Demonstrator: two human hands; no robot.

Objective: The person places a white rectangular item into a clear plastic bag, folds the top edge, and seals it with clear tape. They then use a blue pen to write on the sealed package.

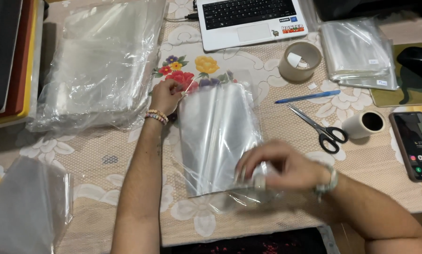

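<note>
A clear plastic bag (pixel 218 136) lies flat on the flowered tablecloth (pixel 103 164) in the middle of the head view. My left hand (pixel 166 95) pinches its far left corner, fingers closed on the plastic. At the bag's near edge my right hand (pixel 281 165) is blurred, its fingers curled on the lower right corner of the plastic. A beaded bracelet sits on my left wrist and a watch on my right.
A big stack of clear bags (pixel 98 66) lies at the left, a smaller stack (pixel 356 49) at the back right. A laptop (pixel 251 21), tape rolls (pixel 300 61) (pixel 363 124), blue pen (pixel 307 97), scissors (pixel 316 127), phone (pixel 415 146) and mouse (pixel 418 61) surround the bag.
</note>
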